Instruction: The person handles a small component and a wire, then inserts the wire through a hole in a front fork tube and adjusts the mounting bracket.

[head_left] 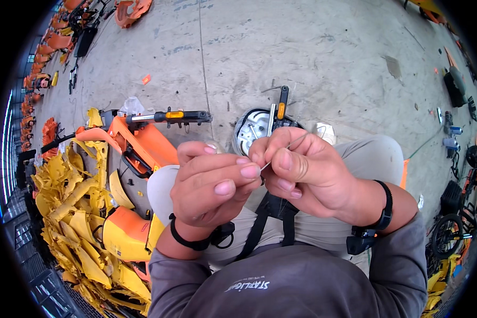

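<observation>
In front of my chest, my left hand [213,183] and my right hand [311,170] meet with their fingertips almost touching. Both pinch a thin grey wire [265,166]. The wire bridges the small gap between the fingers and runs up over my right forefinger. Its full length and its ends cannot be made out. Just beyond my hands lies a round silver wheel hub [247,129] with a black rim. Beside it stands a fork leg [282,103] with an orange reflector. My hands hide part of both.
To my left an orange vehicle body [146,140] carries a silver fork tube [143,118]. Below it lies a heap of broken yellow panels [82,228] and a yellow-orange shell [126,233]. On the right are blue cans [452,137] and a small black wheel [447,236].
</observation>
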`<act>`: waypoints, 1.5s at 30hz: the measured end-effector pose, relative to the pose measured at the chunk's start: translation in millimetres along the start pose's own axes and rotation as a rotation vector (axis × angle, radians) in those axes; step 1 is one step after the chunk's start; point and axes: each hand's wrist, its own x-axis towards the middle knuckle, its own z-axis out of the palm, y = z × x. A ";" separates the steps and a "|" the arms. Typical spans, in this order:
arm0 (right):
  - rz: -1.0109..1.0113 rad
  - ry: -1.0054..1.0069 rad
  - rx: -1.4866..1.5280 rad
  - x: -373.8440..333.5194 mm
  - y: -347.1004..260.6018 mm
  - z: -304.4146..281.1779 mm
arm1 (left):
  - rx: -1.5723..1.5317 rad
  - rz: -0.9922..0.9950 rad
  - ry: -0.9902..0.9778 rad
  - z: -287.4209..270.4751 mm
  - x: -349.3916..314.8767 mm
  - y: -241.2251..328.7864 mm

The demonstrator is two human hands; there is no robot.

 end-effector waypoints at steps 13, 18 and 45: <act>0.003 -0.030 -0.030 2.3 1.1 -2.1 | -0.002 -0.003 0.019 2.6 -1.8 0.2; 0.008 -0.037 -0.016 3.8 1.3 -2.0 | 0.003 0.001 0.024 2.1 -1.1 0.2; -0.039 -0.023 -0.123 2.9 -0.2 -2.4 | 0.041 -0.018 -0.038 -0.9 0.0 1.0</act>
